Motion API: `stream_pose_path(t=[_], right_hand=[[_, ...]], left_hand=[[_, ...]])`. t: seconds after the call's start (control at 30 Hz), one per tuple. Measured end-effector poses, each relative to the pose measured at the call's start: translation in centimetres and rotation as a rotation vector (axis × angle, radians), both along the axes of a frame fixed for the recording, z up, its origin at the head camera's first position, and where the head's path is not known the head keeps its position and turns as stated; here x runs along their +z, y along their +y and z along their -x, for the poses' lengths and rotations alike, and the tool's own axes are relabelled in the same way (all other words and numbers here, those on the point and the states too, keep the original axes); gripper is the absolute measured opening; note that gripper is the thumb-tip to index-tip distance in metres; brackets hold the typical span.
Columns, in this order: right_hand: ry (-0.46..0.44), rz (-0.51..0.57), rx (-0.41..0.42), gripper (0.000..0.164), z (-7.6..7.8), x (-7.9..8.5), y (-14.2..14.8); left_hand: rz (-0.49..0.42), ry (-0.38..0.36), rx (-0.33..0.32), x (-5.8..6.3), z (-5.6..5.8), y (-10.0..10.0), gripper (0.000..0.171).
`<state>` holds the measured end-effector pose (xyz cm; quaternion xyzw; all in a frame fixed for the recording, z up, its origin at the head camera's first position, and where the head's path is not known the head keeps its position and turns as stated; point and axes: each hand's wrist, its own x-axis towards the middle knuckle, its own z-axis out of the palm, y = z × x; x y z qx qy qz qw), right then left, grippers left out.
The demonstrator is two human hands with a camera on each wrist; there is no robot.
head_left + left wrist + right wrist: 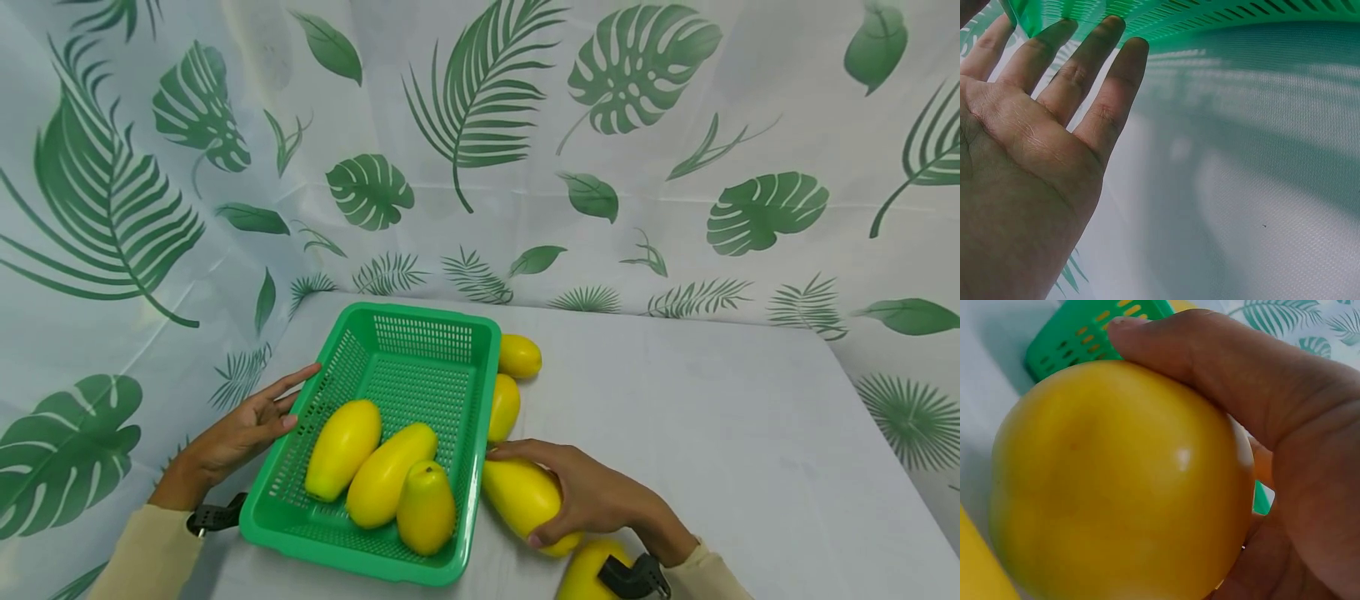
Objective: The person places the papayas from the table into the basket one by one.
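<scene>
A green plastic basket [420, 375] holds three yellow papayas, one [345, 450] on the left, one [393, 475] in the middle and one [426, 510] nearer the front right. With fingers extended, my left hand [243, 429] touches the basket's left side; in the left wrist view its fingertips [1132, 53] reach the slotted green wall. My right hand [592, 487] grips another papaya [521, 496] just outside the basket's right wall. That papaya [1116, 481] fills much of the right wrist view, with the thumb over its upper side; the other fingers are mostly hidden behind it.
Two papayas lie along the basket's right side, one [520, 357] farther back and one [505, 408] closer. Another papaya [592, 571] sits partly under the right wrist. A white cloth [720, 433] covers the table; leaf-printed curtains [525, 233] stand behind and beside it.
</scene>
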<state>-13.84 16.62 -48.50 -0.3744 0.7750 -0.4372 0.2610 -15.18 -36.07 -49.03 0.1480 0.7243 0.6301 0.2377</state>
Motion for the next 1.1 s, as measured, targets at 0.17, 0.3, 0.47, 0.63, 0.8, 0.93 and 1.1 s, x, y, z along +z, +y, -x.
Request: stream_pose_path(t=[0.17,0.3,0.47,0.63,0.8,0.93,1.1], right_hand=[[0.019,-0.005,-0.035,0.094,0.1,0.6,0.4],[0.03,-0.029,-0.068,0.095,0.1,1.4,0.7],[0.028,-0.021,-0.086,0.096,0.2,2.4,1.0],[0.005,-0.02,-0.11,0.097,0.5,3.3,1.4],[-0.007,-0.005,-0.123,0.098,0.7,4.0,1.7],[-0.006,0.014,-0.131,0.097,1.0,4.5,1.8],[0.022,0.034,-0.128,0.096,1.2,5.0,1.7]], left_hand=[[0.001,0.004,-0.004,0.0,0.0,-0.1,0.073],[0.005,0.004,-0.001,0.0,-0.1,0.0,0.073],[0.003,0.004,-0.002,0.0,-0.1,0.0,0.072],[0.004,0.006,0.001,-0.1,-0.1,0.0,0.072],[0.0,0.009,0.002,-0.1,-0.1,0.0,0.072],[-0.002,0.003,0.009,0.0,-0.1,0.0,0.072],[0.005,0.002,0.01,0.1,-0.2,0.1,0.072]])
